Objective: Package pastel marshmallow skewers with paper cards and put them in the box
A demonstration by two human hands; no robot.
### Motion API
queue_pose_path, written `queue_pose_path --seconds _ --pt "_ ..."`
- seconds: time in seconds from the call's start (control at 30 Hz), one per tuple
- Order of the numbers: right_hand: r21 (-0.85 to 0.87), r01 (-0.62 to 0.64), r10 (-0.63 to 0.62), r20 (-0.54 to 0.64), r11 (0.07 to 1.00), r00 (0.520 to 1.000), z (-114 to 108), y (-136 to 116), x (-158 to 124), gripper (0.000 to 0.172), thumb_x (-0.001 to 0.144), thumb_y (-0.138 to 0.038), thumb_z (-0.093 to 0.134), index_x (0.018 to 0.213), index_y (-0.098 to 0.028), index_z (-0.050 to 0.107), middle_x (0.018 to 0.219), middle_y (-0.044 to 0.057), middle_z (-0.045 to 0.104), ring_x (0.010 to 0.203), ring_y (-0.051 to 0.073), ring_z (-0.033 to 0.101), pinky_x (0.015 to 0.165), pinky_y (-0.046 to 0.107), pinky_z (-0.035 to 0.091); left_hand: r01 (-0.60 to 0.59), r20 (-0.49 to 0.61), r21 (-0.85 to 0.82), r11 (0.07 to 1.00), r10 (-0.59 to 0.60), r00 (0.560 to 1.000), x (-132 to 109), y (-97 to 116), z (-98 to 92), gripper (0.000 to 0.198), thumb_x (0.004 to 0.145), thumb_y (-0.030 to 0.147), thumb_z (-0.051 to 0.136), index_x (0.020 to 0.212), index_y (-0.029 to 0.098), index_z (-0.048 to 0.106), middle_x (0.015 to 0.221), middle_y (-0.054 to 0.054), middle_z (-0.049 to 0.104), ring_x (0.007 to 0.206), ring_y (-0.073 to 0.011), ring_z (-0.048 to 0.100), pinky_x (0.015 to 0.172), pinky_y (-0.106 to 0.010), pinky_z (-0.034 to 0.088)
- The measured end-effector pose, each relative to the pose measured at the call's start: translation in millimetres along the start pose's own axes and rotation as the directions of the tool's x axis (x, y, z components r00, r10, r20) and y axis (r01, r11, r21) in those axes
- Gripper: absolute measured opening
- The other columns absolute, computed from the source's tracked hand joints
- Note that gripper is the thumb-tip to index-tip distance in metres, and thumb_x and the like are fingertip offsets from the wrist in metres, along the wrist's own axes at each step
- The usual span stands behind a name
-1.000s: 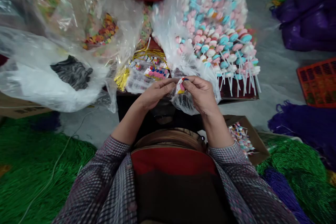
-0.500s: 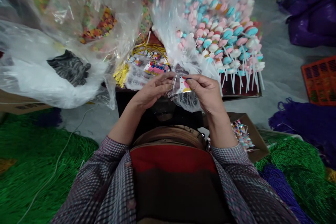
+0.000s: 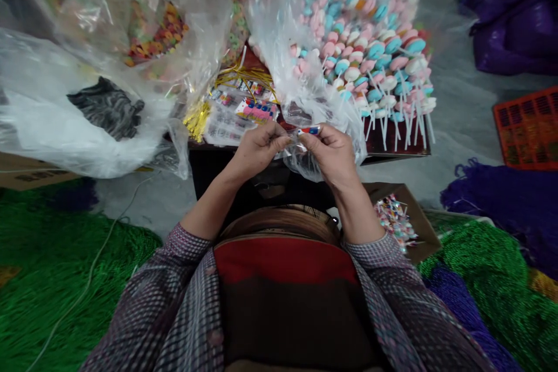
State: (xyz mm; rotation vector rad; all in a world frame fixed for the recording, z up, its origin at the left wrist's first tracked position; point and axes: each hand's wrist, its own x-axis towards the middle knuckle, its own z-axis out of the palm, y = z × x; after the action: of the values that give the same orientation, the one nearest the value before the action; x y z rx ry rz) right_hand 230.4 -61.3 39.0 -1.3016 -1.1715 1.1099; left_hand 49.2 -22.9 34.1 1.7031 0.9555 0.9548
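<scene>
Between both hands is a small clear printed plastic bag [image 3: 310, 130] with a red, white and blue print. My left hand [image 3: 260, 150] is closed, thumb and fingertips pinching its left edge. My right hand [image 3: 332, 154] pinches the printed side, thumb in front and fingers behind. Just beyond my left hand lies a stack of similar printed bags [image 3: 257, 109]. Gold twist ties [image 3: 197, 122] are bunched beside that stack. To the right, candy lollipops [image 3: 386, 72] in pink, blue and white lie with their white sticks towards me.
A large clear bag [image 3: 279, 40] sags at the table's front edge, behind my hands. White plastic with a dark crumpled piece [image 3: 107, 106] lies left. An open carton [image 3: 425, 232] of wrapped lollipops stands by my right forearm. Green stringy material [image 3: 65, 279] covers the floor; an orange crate [image 3: 527, 128] stands right.
My hands have drawn closer together, and the bag's printed face has tilted and folded so less shows. My left fingertips now pinch its edge. The whole view has shifted slightly.
</scene>
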Motion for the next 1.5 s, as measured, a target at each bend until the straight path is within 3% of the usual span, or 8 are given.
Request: queue_pose_path --seconds 0.13,0.3,0.43,0.53,0.77,1.0,1.27,1.5 --pt "-0.068 -0.018 0.015 -0.041 0.998 0.999 4.3 3.9 -3.6 0.058 0.084 -0.071 0.066 0.054 -0.022 0.055 0.045 -0.005 0.048 0.046 0.009 0.040 0.052 0.027 0.038 0.070 0.010 -0.024 0.997 -0.070 0.997 -1.8 2.0 2.2 0.057 0.092 0.071 0.054 0.064 0.022 0.052 0.058 0.003 0.048 0.058 -0.0121 0.042 0.060 -0.030 0.035" --pt "0.075 -0.024 0.020 0.052 0.997 0.998 -0.5 5.4 0.3 0.043 0.072 -0.064 0.081 0.078 -0.022 0.071 0.072 -0.003 0.069 0.065 0.011 0.056 0.065 0.027 0.046 0.250 0.174 -0.187 0.950 -0.218 0.960 -1.9 3.0 -2.4 0.039 0.084 0.057 0.071 0.070 0.023 0.058 0.059 0.004 0.051 0.053 -0.0106 0.043 0.055 -0.028 0.035" --pt "0.045 -0.035 0.038 -0.052 0.998 0.998 -2.5 5.0 4.6 0.045 0.075 -0.063 0.076 0.066 -0.021 0.061 0.056 -0.006 0.056 0.053 0.009 0.044 0.055 0.024 0.038 0.307 0.258 -0.229 0.924 -0.246 0.934 1.0 3.8 -9.1 0.026 0.074 0.043 0.080 0.076 0.023 0.063 0.069 0.002 0.058 0.063 -0.0122 0.049 0.061 -0.027 0.038" --pt "-0.022 -0.007 0.005 -0.085 1.000 0.996 -3.7 3.4 6.2 0.052 0.083 -0.064 0.068 0.057 -0.022 0.051 0.050 -0.007 0.045 0.050 0.009 0.039 0.053 0.025 0.036 0.292 0.194 -0.168 0.942 -0.258 0.946 2.1 4.5 -13.2 0.030 0.077 0.047 0.075 0.069 0.021 0.062 0.066 0.002 0.054 0.063 -0.0121 0.047 0.061 -0.027 0.036" --pt "0.095 -0.038 0.038 0.009 0.995 0.999 -6.4 -2.9 6.7 0.039 0.072 -0.058 0.079 0.073 -0.022 0.067 0.060 -0.004 0.061 0.053 0.010 0.051 0.057 0.025 0.044 0.225 0.257 0.008 0.974 -0.219 0.941 4.7 9.3 -13.0 0.041 0.088 0.054 0.062 0.065 0.020 0.064 0.060 0.002 0.054 0.061 -0.0122 0.047 0.060 -0.026 0.036" --pt "-0.176 0.071 -0.092 -0.113 0.982 0.989 -5.0 -10.5 3.9 0.061 0.087 -0.062 0.061 0.044 -0.022 0.045 0.043 -0.004 0.043 0.047 0.010 0.038 0.051 0.027 0.033 0.337 0.061 -0.350 0.874 -0.337 0.939 2.5 4.8 8.6 0.041 0.077 0.059 0.077 0.085 0.020 0.065 0.056 0.006 0.056 0.052 -0.0097 0.051 0.057 -0.024 0.044" --pt "-0.245 0.127 -0.153 -0.093 0.961 0.984 -5.6 -19.1 18.1 0.046 0.084 -0.063 0.065 0.063 -0.022 0.065 0.057 -0.001 0.060 0.057 0.014 0.051 0.058 0.028 0.040 0.281 -0.003 -0.447 0.849 -0.315 0.949 -1.5 -9.5 6.8 0.045 0.076 0.064 0.078 0.084 0.021 0.066 0.054 0.008 0.046 0.041 -0.0049 0.033 0.042 -0.021 0.024" --pt "-0.565 0.288 -0.294 0.082 0.773 0.952 -29.5 -68.8 101.3 0.050 0.097 -0.058 0.052 0.064 -0.021 0.064 0.065 0.002 0.064 0.063 0.015 0.056 0.064 0.028 0.039 0.199 -0.291 -0.356 0.913 -0.310 0.905 -1.0 -36.8 -9.1 0.051 0.085 0.068 0.067 0.067 0.022 0.055 0.051 0.006 0.040 0.046 -0.0078 0.033 0.044 -0.023 0.027"
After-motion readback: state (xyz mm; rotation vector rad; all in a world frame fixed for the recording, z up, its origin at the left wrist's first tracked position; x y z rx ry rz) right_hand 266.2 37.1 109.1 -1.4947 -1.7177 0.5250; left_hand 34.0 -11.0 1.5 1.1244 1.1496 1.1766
